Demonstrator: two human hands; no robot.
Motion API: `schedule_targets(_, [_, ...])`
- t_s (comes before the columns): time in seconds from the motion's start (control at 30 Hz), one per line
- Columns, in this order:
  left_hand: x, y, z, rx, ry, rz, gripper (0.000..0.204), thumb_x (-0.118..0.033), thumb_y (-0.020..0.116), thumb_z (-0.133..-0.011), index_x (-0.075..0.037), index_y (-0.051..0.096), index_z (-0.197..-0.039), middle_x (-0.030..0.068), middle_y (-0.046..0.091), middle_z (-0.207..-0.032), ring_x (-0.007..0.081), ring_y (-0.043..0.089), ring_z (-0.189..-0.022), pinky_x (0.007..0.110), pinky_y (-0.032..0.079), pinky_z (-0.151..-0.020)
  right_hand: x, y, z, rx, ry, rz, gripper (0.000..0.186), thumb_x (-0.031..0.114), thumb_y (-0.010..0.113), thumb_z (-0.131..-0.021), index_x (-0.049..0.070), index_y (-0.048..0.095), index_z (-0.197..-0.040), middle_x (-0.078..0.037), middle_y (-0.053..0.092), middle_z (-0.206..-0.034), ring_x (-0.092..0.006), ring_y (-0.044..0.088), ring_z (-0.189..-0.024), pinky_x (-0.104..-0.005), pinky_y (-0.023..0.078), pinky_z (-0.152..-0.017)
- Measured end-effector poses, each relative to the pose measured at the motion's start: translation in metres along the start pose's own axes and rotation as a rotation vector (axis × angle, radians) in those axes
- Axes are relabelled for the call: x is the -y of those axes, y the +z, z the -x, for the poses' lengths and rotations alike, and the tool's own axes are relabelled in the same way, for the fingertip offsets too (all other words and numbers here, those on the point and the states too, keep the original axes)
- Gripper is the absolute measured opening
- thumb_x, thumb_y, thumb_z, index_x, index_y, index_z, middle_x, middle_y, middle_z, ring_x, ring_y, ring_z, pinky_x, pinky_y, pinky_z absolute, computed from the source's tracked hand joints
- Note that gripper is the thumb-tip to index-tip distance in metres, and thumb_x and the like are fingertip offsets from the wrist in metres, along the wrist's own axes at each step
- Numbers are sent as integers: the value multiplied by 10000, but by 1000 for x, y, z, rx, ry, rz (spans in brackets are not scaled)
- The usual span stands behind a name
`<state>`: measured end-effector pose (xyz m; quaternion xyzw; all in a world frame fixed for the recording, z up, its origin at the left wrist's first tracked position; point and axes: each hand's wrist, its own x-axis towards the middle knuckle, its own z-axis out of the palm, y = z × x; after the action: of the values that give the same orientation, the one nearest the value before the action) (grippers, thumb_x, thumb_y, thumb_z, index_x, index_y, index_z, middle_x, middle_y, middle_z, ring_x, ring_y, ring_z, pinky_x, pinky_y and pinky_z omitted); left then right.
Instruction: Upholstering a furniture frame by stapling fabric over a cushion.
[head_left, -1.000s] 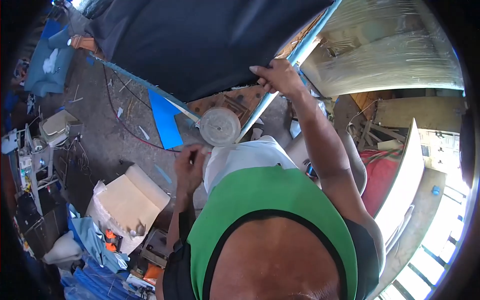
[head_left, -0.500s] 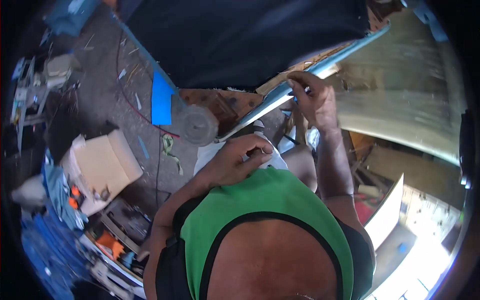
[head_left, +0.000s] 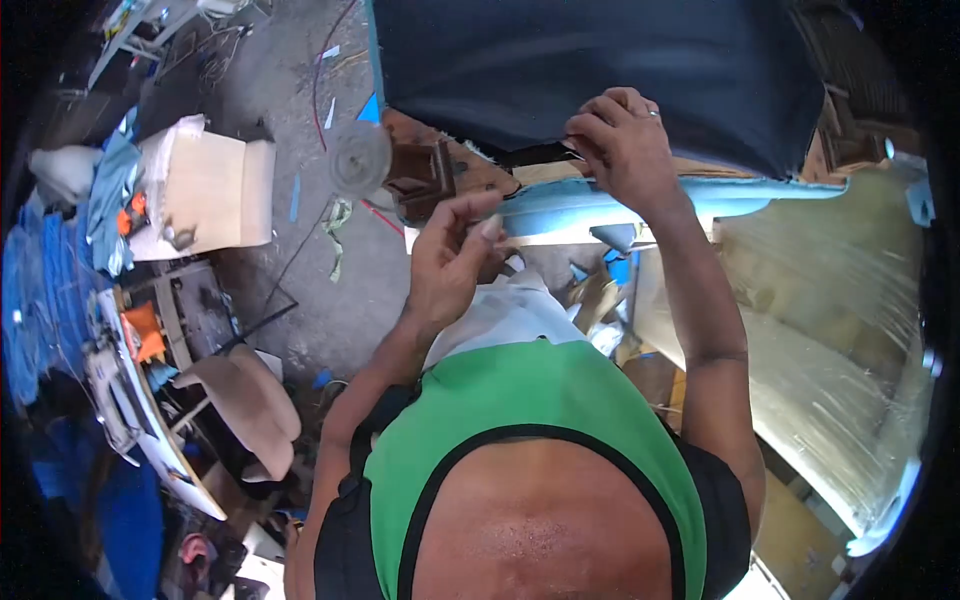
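Note:
In front of me is an upturned piece of upholstered furniture, its underside covered by black cloth (head_left: 600,75). Light blue upholstery (head_left: 570,208) runs along its near edge, beside bare wood. My right hand (head_left: 630,150) pinches the near border of the black cloth; the fingertips are partly hidden. My left hand (head_left: 450,255) is near the blue edge, just below a square wooden foot (head_left: 420,172). Its fingers are loosely bent, with a gap between thumb and forefinger, and I see nothing held there. A round, greyish, see-through thing (head_left: 360,158) is left of the foot.
To the left are a cardboard box (head_left: 205,190), a beige padded piece (head_left: 245,405) and blue material (head_left: 40,310). A plastic-wrapped panel (head_left: 810,330) stands at the right. Scraps and a thin red hose (head_left: 318,90) lie on the floor.
My right hand has gone from the blue edge to the black cloth's border. My left hand has risen from my lap toward the wooden foot. The view has turned.

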<state>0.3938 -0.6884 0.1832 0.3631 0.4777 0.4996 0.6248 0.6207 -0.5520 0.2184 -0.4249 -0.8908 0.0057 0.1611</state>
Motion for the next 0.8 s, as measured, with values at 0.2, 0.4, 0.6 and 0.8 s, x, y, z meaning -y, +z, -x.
schedule_targets(0.2, [6, 14, -46, -20, -44, 367, 283, -157, 541, -1032, -20, 466, -1268, 88, 532, -1184, 173, 654, -933, 290, 573, -820, 3, -13, -16, 23, -93, 11, 153, 98, 758, -790, 112, 705, -932, -42, 671, -961, -278, 591, -1018, -408, 479, -858])
schedule_targets(0.4, [5, 54, -70, -154, -138, 647, 299, -203, 529, -1040, -46, 450, -1282, 90, 544, -1090, 218, 699, -862, 332, 626, -708, -2, -20, -20, 34, -111, -61, 169, 93, 747, -792, 105, 710, -956, -49, 677, -971, -284, 592, -1031, -417, 462, -890])
schedule_targets(0.6, [11, 95, -84, -452, -59, 687, 364, -235, 518, -1045, -54, 436, -1351, 103, 576, -1103, 229, 704, -828, 306, 607, -655, -40, -56, -26, 164, -413, -240, 159, 114, 748, -795, 78, 698, -941, -79, 664, -967, -294, 600, -1030, -423, 473, -890])
schedule_targets(0.8, [23, 120, -73, -658, 66, 736, 440, -240, 553, -1028, 2, 464, -1384, 143, 646, -1017, 245, 719, -846, 317, 626, -645, -78, -102, -81, 195, -697, -273, 130, 151, 719, -833, 67, 656, -909, -105, 623, -904, -329, 593, -934, -437, 502, -818])
